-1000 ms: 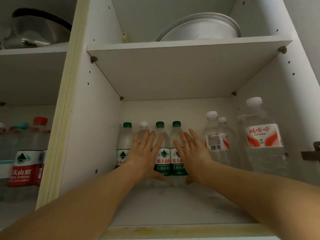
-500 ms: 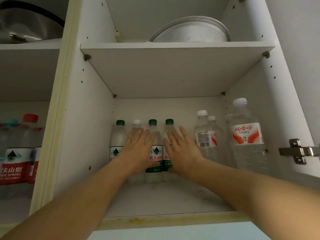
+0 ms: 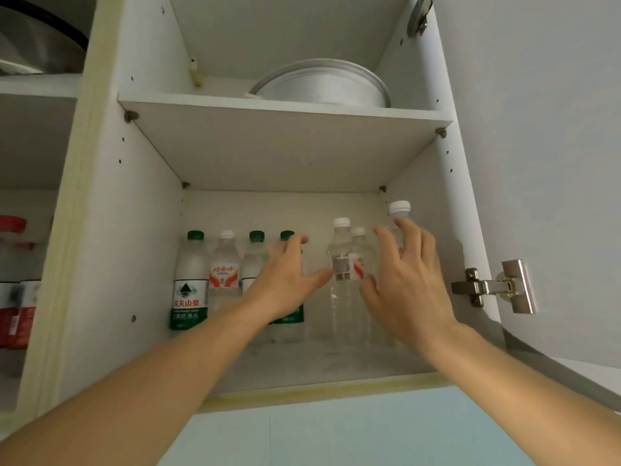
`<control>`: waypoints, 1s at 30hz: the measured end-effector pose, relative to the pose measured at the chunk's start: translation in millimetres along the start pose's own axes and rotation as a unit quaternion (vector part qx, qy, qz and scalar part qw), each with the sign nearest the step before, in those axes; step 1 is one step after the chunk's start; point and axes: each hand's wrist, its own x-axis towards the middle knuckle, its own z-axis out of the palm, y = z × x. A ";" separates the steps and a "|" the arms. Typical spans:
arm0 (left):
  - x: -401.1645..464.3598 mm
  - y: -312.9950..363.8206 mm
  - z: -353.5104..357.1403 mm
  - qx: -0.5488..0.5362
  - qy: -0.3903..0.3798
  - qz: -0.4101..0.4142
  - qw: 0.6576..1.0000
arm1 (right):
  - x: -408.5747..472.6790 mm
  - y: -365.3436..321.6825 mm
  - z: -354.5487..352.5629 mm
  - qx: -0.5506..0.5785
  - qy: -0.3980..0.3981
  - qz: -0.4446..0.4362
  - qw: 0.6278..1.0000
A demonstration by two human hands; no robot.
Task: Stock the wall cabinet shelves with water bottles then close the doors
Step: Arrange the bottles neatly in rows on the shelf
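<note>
Your left hand and right hand, both spread and holding nothing, are tidying bottles at 3 o'clock on the shelf; next, gently push them back.

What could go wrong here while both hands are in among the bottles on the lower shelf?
The white-capped bottles stand close together between the left hand and right hand; a nudge could tip one into its neighbours. The tall bottle behind the right fingers could be knocked too. The row stands well back, so a fall off the shelf edge seems unlikely.
</note>
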 end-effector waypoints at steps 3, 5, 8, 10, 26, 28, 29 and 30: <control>7.3 20.8 28.7 -0.076 -0.045 -0.060 0.994 | -14.5 15.3 -7.3 0.024 -0.033 0.043 0.998; 11.5 28.8 45.5 -0.120 -0.057 -0.092 0.987 | -20.8 21.9 -8.3 0.095 -0.083 0.093 0.988; 16.2 34.6 67.0 -0.135 -0.061 -0.128 0.981 | -27.1 30.2 -5.8 0.135 -0.153 0.157 0.966; 19.3 35.6 74.3 -0.128 -0.056 -0.145 0.980 | -29.6 30.9 -6.1 0.122 -0.182 0.174 0.960; 33.5 -0.5 48.6 0.037 -0.118 -0.139 0.982 | -41.9 37.8 -3.3 0.169 -0.132 0.176 0.961; 31.8 -2.7 46.4 0.127 -0.088 -0.088 0.984 | -42.3 38.4 -3.8 0.175 -0.125 0.172 0.961; 30.4 -3.3 46.2 0.170 -0.075 -0.064 0.981 | -42.4 38.8 -3.6 0.176 -0.124 0.172 0.961; 29.8 -4.1 46.7 0.215 -0.066 -0.043 0.973 | -42.5 38.8 -3.4 0.177 -0.124 0.173 0.961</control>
